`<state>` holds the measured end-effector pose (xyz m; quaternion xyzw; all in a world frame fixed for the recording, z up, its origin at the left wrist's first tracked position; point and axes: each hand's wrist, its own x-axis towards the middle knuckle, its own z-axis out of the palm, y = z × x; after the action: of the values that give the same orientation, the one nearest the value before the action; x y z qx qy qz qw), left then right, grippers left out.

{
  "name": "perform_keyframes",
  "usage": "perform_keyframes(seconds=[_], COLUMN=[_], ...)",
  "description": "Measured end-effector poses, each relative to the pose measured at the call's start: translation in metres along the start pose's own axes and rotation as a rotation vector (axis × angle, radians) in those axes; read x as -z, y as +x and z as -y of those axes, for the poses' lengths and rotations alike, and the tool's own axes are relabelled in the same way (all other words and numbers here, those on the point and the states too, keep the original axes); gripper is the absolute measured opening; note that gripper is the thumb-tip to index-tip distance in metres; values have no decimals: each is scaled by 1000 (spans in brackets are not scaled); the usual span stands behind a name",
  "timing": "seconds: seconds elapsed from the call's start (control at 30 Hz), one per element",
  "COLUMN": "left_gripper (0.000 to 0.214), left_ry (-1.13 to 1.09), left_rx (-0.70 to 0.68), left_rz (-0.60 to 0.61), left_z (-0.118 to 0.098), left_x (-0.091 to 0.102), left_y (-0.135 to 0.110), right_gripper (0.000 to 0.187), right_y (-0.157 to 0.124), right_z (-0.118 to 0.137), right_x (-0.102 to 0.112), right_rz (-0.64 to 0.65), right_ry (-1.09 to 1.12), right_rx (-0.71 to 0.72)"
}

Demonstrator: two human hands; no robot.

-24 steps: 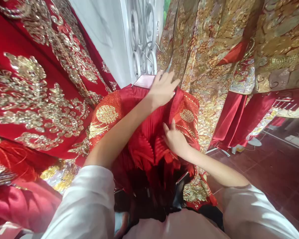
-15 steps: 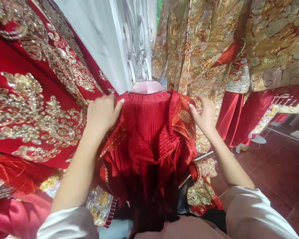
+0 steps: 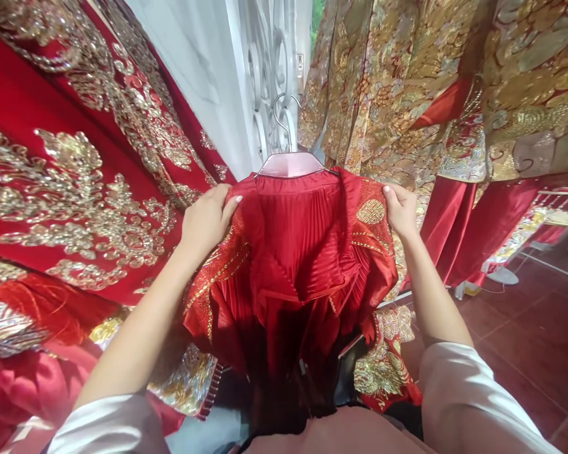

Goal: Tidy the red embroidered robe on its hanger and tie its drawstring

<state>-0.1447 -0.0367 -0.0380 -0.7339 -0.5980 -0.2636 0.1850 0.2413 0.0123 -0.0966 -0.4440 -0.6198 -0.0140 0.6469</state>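
Beside white scrollwork (image 3: 260,129), left hand (image 3: 206,219) and right hand (image 3: 401,211) pinch two shoulders (image 3: 373,190) of one red garment (image 3: 299,224).

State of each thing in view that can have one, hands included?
Red garment: hung up, neck open
Hanger: hook upward, inside the garment's neck
Left hand: closed on one shoulder
Right hand: closed on the other
Gold-patterned garments: hanging

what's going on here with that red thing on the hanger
A person's left hand and right hand hold a red garment by its two shoulders. It is on a pale pink hanger, between glittering red cloth at picture left and gold-patterned cloth at right.
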Motion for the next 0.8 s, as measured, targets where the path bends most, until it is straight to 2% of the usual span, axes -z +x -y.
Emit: perform_keyframes(seconds=[0.13,0.23,0.37,0.43,0.47,0.5,0.57,0.63,0.73,0.8], left_gripper=[49,50,50,50,48,44,41,41,41,42], left_ry=[-14,-114,-316,-368,-380,-385,-386,-411,-559,-668], left_rx=[-18,-75,-233,-327,-353,-358,-306,-220,-67,2], left_rz=[-6,11,78,120,134,136,85,-18,-212,-222], left_z=[5,12,17,16,15,14,10,6,1,0], left_x=[-1,0,5,6,6,6,5,3,1,-1], left_y=[2,10,28,35,37,38,39,41,48,53], right_gripper=[48,52,46,49,44,39,46,56,61,62], right_y=[18,31,48,52,52,53,54,57,65,70], right_z=[-13,-6,32,51,58,63,68,69,70,72], right_x=[4,10,11,3,-4,-10,-24,-35,-47,-51], right_rz=[214,413,581,664,690,688,628,542,451,496], right_ry=[208,217,58,-24,-72,-115,-154,-103,48,103], right_rx=[-119,-163,48,197,263,317,365,341,274,228])
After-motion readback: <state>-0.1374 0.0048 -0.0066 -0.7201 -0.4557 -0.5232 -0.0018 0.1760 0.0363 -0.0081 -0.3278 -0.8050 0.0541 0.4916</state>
